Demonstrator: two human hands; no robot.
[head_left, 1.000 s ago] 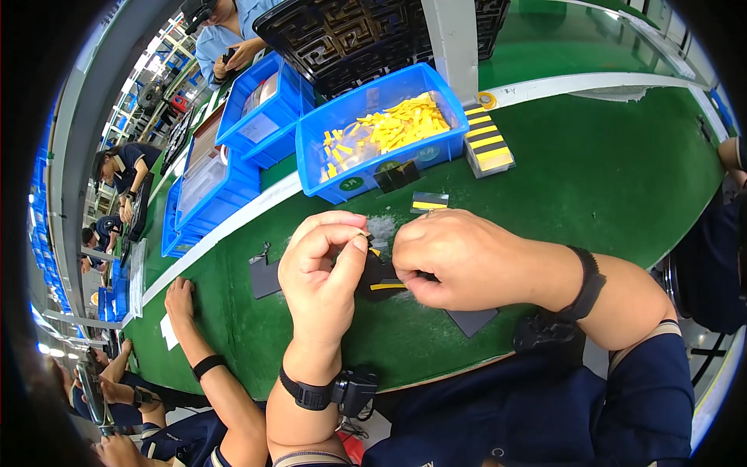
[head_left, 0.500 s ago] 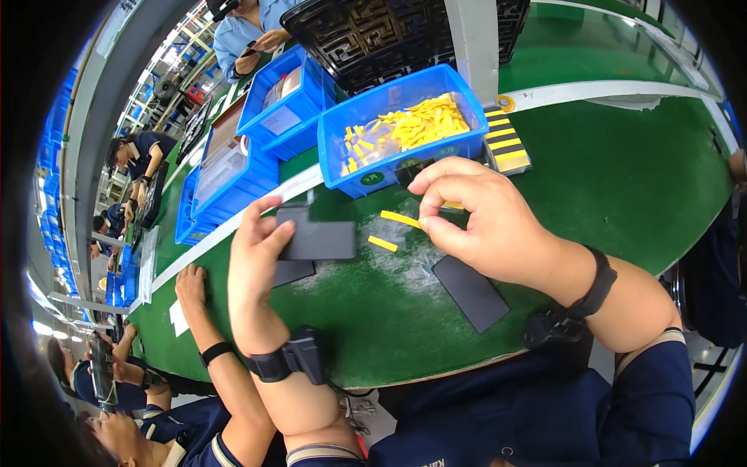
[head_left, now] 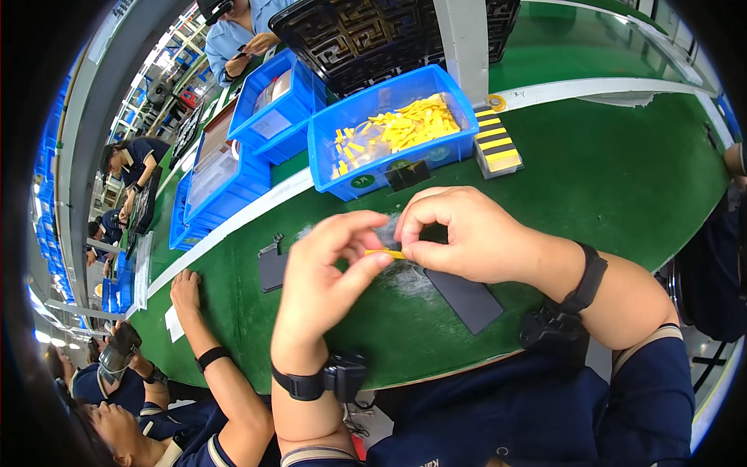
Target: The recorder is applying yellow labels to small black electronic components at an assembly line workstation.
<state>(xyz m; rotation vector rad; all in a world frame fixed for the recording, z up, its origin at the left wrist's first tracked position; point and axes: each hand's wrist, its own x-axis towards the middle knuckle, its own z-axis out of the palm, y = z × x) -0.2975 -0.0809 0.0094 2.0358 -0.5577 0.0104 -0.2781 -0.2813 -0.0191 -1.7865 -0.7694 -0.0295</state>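
Observation:
A short yellow strip (head_left: pixel 395 254) spans the small gap between my hands, above the table. My right hand (head_left: pixel 459 237) pinches its right end between thumb and forefinger. My left hand (head_left: pixel 331 265) is curled, thumb and fingers closing round the strip's left end; the exact contact is partly hidden. Left of that hand lies a dark grey flat piece (head_left: pixel 272 270) with a small tab at its top, partly covered by the hand. Below my right hand a dark grey rectangular plate (head_left: pixel 469 302) rests flat, its upper end hidden.
Behind my hands stands a blue bin (head_left: pixel 358 180) of yellow pieces. A black-and-yellow striped stack (head_left: pixel 498 144) sits beside it. More blue bins (head_left: pixel 268 128) are at the left. A co-worker's hand (head_left: pixel 185 290) rests on the green table (head_left: pixel 607 179). A grey post (head_left: pixel 463 47) rises behind.
The dark grey piece has left my left hand, which has moved right to the yellow strip. My right hand has come lower and slightly left with the strip.

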